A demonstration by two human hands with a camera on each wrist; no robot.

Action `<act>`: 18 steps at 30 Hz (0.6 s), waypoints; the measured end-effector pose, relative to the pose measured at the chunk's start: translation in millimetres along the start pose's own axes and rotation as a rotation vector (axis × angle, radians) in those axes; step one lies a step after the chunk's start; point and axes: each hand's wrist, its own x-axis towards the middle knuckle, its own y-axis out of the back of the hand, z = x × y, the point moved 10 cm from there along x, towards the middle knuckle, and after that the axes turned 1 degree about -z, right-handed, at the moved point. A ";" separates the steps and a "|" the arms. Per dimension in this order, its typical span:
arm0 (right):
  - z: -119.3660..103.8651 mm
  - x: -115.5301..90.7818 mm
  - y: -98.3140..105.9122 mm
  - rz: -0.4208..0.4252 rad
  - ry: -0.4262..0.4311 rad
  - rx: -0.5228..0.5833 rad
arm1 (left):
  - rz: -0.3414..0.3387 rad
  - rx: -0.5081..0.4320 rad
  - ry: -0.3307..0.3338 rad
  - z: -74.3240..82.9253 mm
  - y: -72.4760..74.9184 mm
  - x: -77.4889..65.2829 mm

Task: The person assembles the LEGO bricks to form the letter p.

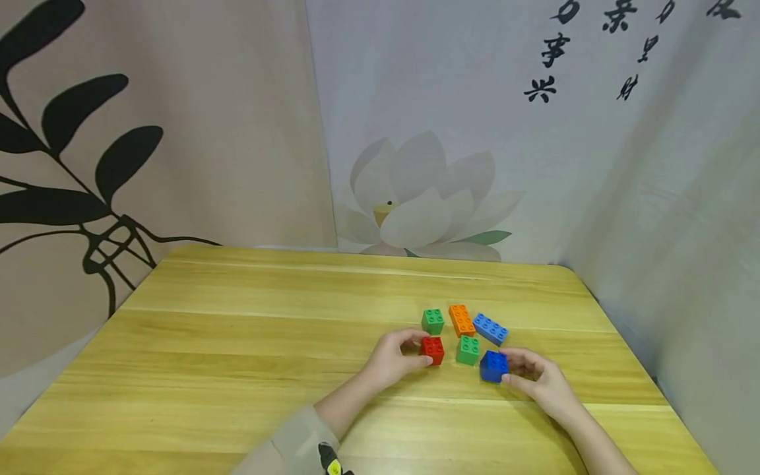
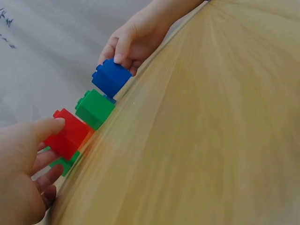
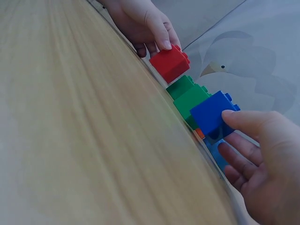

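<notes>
My left hand [image 1: 396, 357] pinches a red toy building brick [image 1: 434, 351] between thumb and fingers at its left side. On the right, my right hand [image 1: 539, 381] grips a dark blue brick [image 1: 494, 367] by its right side, the thumb [image 3: 236, 119] on its near face in the right wrist view. Between the two held bricks stands a green brick [image 1: 468, 351], studs up. Behind the red one is another green brick [image 1: 433, 321]. An orange brick [image 1: 461, 320] lies to its right, and a longer blue brick [image 1: 491, 329] sits slantwise beside that.
The bricks are grouped right of centre on a wooden table [image 1: 237, 369]. Its far edge meets a pale curtain [image 1: 249, 132] printed with leaves, and another curtain with a lotus [image 1: 427, 198] hangs behind the bricks. More curtain runs along the right side.
</notes>
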 end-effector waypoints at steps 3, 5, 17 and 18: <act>-2.8 -0.8 1.9 0.019 0.002 0.006 | 0.001 -0.005 0.003 -1.1 3.1 -2.7; -5.5 -0.6 2.5 0.035 0.008 0.006 | 0.000 -0.009 0.001 -1.3 5.9 -4.7; -37.2 2.3 -10.8 0.021 0.147 0.066 | -0.005 0.011 -0.019 -2.0 22.6 -21.9; -40.1 2.4 -12.0 0.019 0.153 0.069 | -0.006 0.009 -0.021 -2.1 24.1 -23.5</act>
